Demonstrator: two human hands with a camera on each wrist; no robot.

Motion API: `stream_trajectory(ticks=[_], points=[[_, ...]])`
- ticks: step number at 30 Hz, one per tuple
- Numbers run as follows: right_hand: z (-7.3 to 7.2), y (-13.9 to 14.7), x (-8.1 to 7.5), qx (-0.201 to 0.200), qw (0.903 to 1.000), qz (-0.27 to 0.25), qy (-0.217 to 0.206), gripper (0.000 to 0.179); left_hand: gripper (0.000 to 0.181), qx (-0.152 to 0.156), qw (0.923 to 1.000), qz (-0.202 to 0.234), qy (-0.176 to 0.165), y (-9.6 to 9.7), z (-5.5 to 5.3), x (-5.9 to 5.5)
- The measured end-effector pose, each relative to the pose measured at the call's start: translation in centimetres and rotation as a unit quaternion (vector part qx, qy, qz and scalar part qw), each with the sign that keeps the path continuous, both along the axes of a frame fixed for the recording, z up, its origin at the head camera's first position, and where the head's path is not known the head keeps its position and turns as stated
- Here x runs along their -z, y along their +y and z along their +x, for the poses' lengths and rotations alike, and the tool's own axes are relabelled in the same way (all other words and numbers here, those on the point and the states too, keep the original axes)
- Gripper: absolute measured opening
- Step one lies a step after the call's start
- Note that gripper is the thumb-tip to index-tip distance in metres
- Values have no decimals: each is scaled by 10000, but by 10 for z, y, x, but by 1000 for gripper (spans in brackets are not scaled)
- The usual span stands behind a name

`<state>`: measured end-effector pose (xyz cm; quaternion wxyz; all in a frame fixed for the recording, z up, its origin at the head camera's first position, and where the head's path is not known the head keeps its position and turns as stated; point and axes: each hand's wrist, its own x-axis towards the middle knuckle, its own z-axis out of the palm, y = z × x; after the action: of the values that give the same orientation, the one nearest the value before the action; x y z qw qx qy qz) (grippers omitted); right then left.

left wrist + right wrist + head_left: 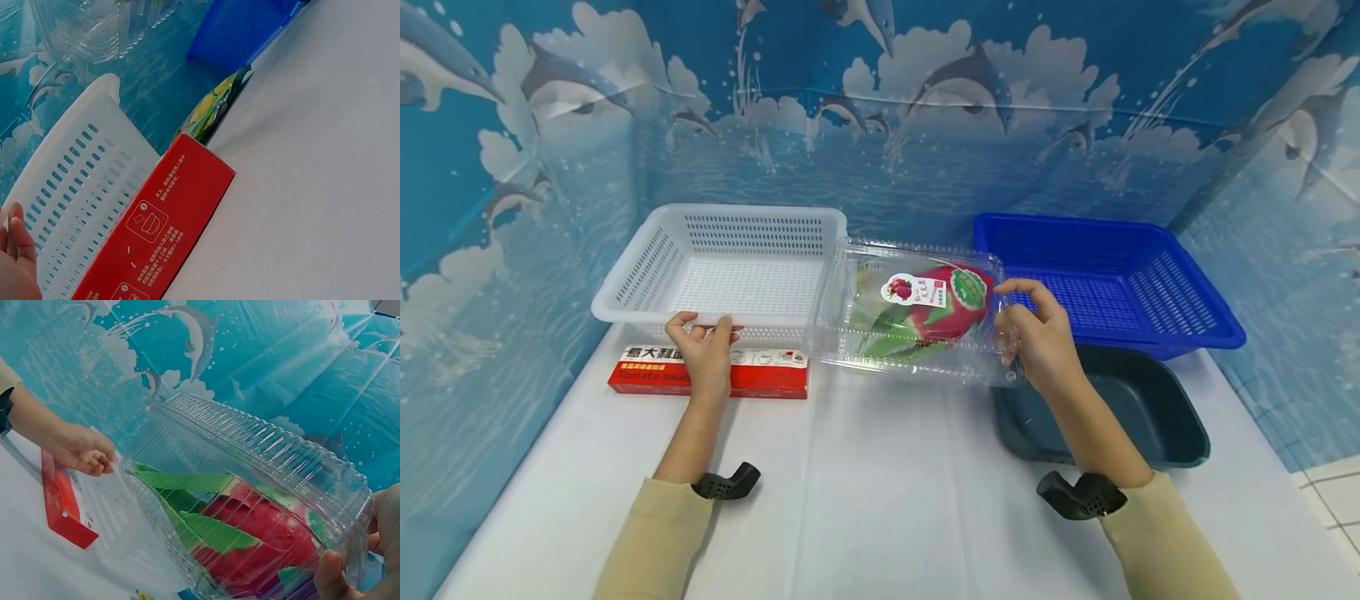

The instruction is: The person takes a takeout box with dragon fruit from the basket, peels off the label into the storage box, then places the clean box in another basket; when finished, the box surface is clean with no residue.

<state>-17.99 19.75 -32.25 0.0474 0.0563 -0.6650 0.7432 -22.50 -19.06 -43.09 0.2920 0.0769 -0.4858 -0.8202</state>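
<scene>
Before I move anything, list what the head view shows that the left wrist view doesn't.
Only the head view: the right hand, both sleeves, the dark green tub's inside and "Tomato sauce" on the red box.

Only the left wrist view: numbered steps printed on the box's side, and a clear look at a yellow-and-green packet.

Both: the red box, the blue basket, the left hand at the white basket's rim, and the clear container, only partly in the left wrist view.

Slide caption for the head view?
Right hand holds dragon fruit in a clear plastic clamshell; left hand grips the white basket by its rim.
</scene>
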Motion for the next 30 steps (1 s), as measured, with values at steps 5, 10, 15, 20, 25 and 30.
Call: stream_trajectory(ticks=[5, 10, 15, 20, 25, 30], points=[[12, 1, 4, -103, 9999, 2, 34, 29, 40, 16, 10000, -31, -32, 0, 1, -1], [24, 0, 12, -139, 9999, 11, -25, 29, 40, 51, 10000, -17, -55, -1, 2, -1], [33, 1, 25, -172, 9998, 44, 15, 31, 41, 67, 9999, -43, -63, 0, 1, 0], [40, 1, 40, -242, 9996, 69, 137, 32, 40, 39, 10000, -41, -35, 0, 0, 0], [46, 0, 52, -244, 9996, 107, 13, 31, 40, 22, 9999, -90, -43, 0, 1, -1], [52, -2, 61, -228, 9993, 209, -223, 31, 40, 0, 10000, -54, -70, 1, 2, -1]])
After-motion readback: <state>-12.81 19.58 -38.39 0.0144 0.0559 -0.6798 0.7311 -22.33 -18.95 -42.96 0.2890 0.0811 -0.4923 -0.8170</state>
